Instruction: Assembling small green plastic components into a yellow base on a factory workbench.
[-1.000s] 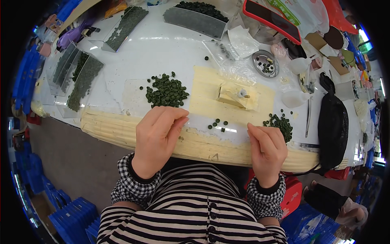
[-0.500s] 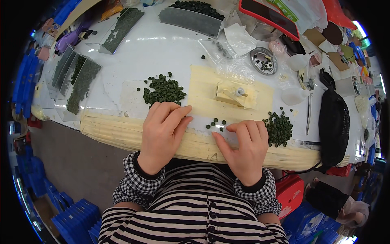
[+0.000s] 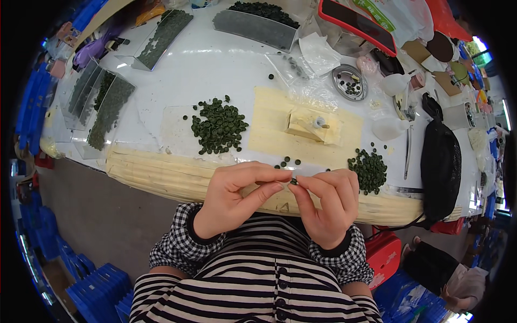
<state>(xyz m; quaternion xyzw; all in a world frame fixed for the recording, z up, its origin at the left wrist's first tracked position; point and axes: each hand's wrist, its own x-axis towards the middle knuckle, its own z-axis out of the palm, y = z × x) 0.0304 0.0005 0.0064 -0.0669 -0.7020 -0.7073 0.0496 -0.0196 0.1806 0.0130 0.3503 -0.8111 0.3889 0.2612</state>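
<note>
In front of me, my right hand (image 3: 328, 207) pinches a small dark green round piece (image 3: 293, 182) between thumb and index finger. Beside it is my left hand (image 3: 234, 196), its index fingertip right at the piece and its thumb a little apart below; whether the fingertip touches cannot be told. Just beyond the hands lie a few loose green round pieces (image 3: 283, 163). A large pile of the same pieces (image 3: 218, 126) is at the left, a smaller pile (image 3: 368, 171) at the right.
A yellow-wrapped block with a small peg (image 3: 312, 125) stands on yellow paper. Clear trays of pieces (image 3: 256, 28) sit at the back and left. A round dish (image 3: 350, 82), red-cased phone (image 3: 358, 27), tweezers (image 3: 408, 153) and black mesh bag (image 3: 441, 161) occupy the right.
My left hand has moved from the left pile to the right, up to my right hand. The right hand has closed on a green piece that lay on the table.
</note>
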